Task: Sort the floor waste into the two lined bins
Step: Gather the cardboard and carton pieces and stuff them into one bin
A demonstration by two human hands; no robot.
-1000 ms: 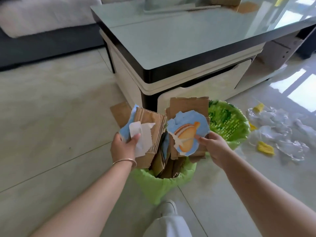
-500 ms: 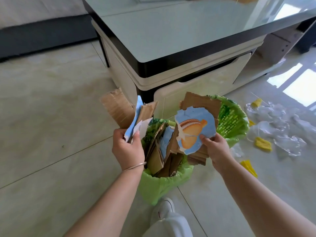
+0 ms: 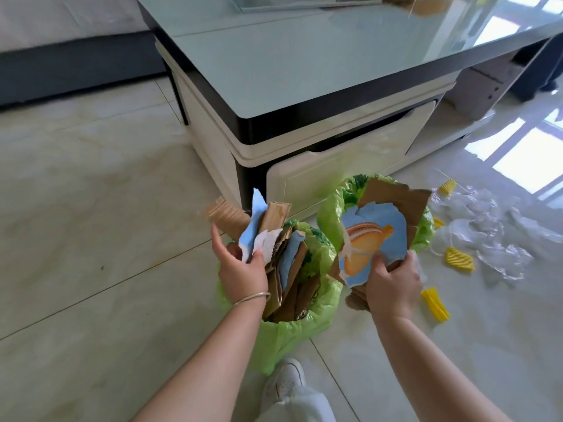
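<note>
Floor [image 3: 91, 223]: pale glossy tiles are seen over the whole lower view.
Coffee table [image 3: 304, 62]: a glass-topped table with white sides is placed at 12 o'clock from the bins.
Near bin [image 3: 292, 336]: it is lined with a green bag and is stuffed with upright torn cardboard pieces; it is found in the centre, just above a white shoe [image 3: 285, 383].
Far bin [image 3: 330, 214]: a second green-lined bin is seen at 1 o'clock from the near one, touching it; its mouth is mostly hidden behind the printed cardboard.
Plastic wrap [image 3: 487, 233]: crumpled clear pieces are spread on the tiles at 3 o'clock from the bins.
Printed cardboard [image 3: 377, 236]: a torn brown stack with a blue picture face is held in front of the far bin, tilted.
Left hand [image 3: 240, 269]: its fingers are curled round a bundle of cardboard scraps [image 3: 265, 229] over the rim of the near bin; a thin bangle [image 3: 251, 298] is worn on the wrist.
Right hand [image 3: 393, 284]: the lower edge of the printed cardboard is gripped firmly.
Yellow pieces [image 3: 460, 258]: small ribbed bits are scattered between the wrap and the right hand.
</note>
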